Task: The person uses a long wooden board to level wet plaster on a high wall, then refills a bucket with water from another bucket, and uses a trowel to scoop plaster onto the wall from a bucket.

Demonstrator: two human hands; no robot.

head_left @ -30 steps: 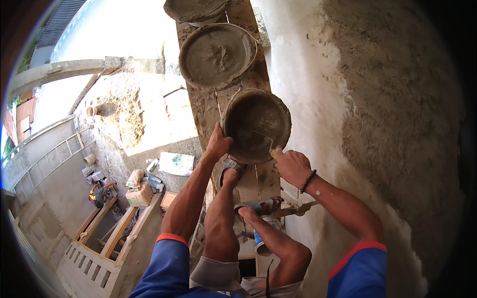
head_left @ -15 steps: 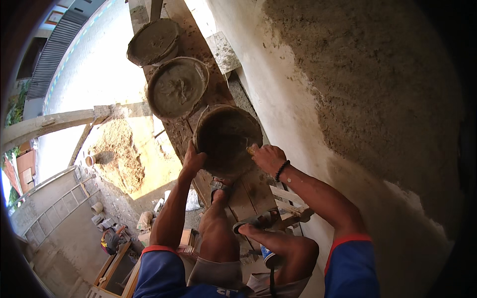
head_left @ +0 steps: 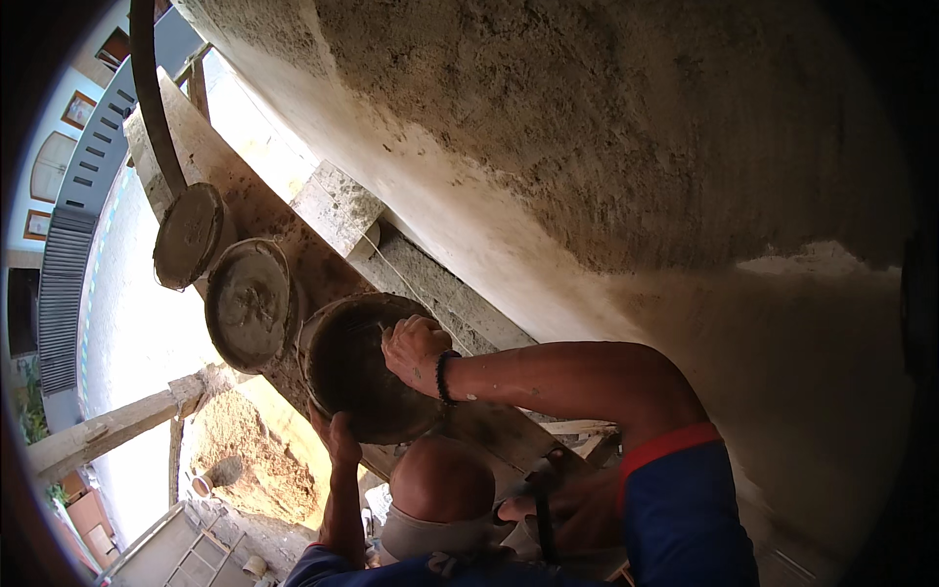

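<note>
A round, mortar-caked bucket (head_left: 331, 357) is in front of me on a plank, its dark inside mostly bare. My left hand (head_left: 339, 438) grips its near-left rim, the fingers partly behind the wall. Over the far-right part of the opening, my right hand (head_left: 417, 352), with a dark bead bracelet on the wrist, is closed. The thing in it is hidden now; a bit of yellow handle showed in it before. Beyond stand a second bucket (head_left: 252, 305) and a third bucket (head_left: 189, 236), both filled with wet grey mortar.
The raised plank (head_left: 235, 181) runs from far left to near right. Along my right rises a wall (head_left: 548, 147), partly rough, partly smooth. A wooden beam (head_left: 117, 426) crosses at left. Below lie a sand pile (head_left: 245, 455) and a ladder (head_left: 201, 558).
My view has swung, so the buckets appear farther left. My right hand has moved over the bucket's opening from its right rim; my left hand keeps its rim grip.
</note>
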